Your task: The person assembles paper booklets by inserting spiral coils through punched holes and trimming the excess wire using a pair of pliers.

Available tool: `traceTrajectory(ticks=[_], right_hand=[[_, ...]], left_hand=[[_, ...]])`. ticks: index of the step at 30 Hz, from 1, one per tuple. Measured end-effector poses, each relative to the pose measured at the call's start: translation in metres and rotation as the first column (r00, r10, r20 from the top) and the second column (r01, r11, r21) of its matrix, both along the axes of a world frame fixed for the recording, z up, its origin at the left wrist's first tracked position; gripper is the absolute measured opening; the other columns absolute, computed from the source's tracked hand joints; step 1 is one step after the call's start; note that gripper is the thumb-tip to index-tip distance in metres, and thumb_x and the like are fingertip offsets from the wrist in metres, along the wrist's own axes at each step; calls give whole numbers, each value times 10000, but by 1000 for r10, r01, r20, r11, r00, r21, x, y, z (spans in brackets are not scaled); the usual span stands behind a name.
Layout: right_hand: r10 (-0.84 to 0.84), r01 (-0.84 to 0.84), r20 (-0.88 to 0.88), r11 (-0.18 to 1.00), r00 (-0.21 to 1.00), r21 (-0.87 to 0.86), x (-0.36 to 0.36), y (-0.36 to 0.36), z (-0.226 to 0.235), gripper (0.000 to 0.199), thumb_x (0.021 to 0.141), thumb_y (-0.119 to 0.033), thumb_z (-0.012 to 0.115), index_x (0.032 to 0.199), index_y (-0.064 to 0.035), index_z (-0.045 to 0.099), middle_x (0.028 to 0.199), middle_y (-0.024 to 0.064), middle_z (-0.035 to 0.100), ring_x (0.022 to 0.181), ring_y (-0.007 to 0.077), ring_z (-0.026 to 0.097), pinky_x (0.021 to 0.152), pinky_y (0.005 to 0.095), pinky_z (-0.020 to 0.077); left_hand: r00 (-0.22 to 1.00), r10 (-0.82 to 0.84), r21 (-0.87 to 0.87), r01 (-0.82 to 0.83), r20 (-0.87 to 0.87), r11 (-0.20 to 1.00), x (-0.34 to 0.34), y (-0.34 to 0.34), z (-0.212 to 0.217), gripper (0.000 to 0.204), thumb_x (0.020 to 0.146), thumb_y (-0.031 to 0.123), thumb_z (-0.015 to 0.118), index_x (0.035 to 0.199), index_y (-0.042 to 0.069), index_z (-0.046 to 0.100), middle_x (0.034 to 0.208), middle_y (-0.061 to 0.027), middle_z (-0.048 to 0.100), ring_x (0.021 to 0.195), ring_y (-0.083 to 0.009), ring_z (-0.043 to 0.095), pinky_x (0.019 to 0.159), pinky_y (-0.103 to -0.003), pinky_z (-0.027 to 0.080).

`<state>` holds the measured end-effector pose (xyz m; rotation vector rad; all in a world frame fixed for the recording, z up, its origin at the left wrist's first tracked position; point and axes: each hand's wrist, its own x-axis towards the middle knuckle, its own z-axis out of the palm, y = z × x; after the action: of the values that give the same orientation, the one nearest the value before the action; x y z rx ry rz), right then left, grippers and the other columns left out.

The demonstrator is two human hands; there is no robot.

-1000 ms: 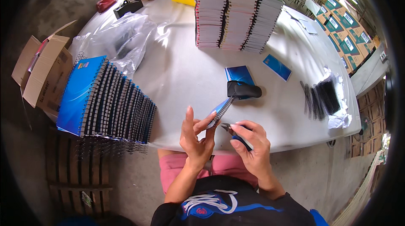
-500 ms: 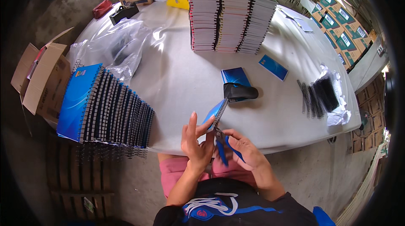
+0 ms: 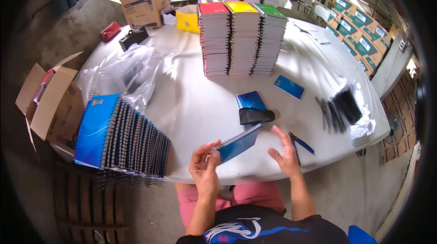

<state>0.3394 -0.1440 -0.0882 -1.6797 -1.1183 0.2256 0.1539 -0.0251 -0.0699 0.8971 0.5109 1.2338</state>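
In the head view, the left grip [image 3: 205, 166] pinches one end of a glossy blue notebook with a dark wire spiral [image 3: 239, 147] between thumb and fingers; the notebook slants up and away to the right, spiral edge uppermost. The right grip [image 3: 287, 159] is spread, with nothing visible between its fingers, well apart from the left. Just beside it, on its right, blue-handled metal cutters [image 3: 304, 145] lie on the white-covered table [image 3: 195, 102]; whether they touch it, I cannot tell. Beyond both grips, a soft black pouch [image 3: 255, 116] rests across another blue notebook [image 3: 250, 99]. Left of the left grip stands a row of blue spiral notebooks [image 3: 98, 130]. The step in hand looks like handling the bound notebook, cutters aside; the next move probably calls for a steady left pinch, leaving the right fingers free to meet the notebook's far end.
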Motion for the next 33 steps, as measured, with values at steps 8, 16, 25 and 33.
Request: traceTrajectory(ticks=[8,16,25,33], right_hand=[[633,-284,-499,743,592,606,-60,76,53,385,756,-104,706,1095,-21,543,1057,89,529,1016,191,526,770,358,499],[745,-366,-259,561,615,742,-131,170,178,279,795,-100,698,1030,8,593,889,67,622,839,102,572,713,217,463],[387,-472,278,788,879,395,-170,281,180,267,835,-277,663,852,-13,699,822,72,678,799,155,622,759,283,474],[618,-491,-137,723,774,486,-194,289,151,558,941,-523,397,941,-28,655,811,93,659,786,138,575,733,260,426]], left_hand=[[937,349,727,-254,21,638,-78,-16,57,194,806,-54,599,923,74,513,1012,-163,646,803,-210,548,738,-342,461],[366,874,795,-605,321,-38,-150,6,121,412,885,204,547,1214,12,391,1191,-221,521,1096,-291,472,860,-375,408],[665,746,637,-587,27,500,-156,104,104,454,989,364,379,1237,-2,482,1222,-131,529,1165,-180,454,996,-278,312],[609,793,642,-607,-4,469,-148,114,96,565,954,472,397,1247,-9,434,1192,-150,523,1102,-219,499,974,-327,364]])
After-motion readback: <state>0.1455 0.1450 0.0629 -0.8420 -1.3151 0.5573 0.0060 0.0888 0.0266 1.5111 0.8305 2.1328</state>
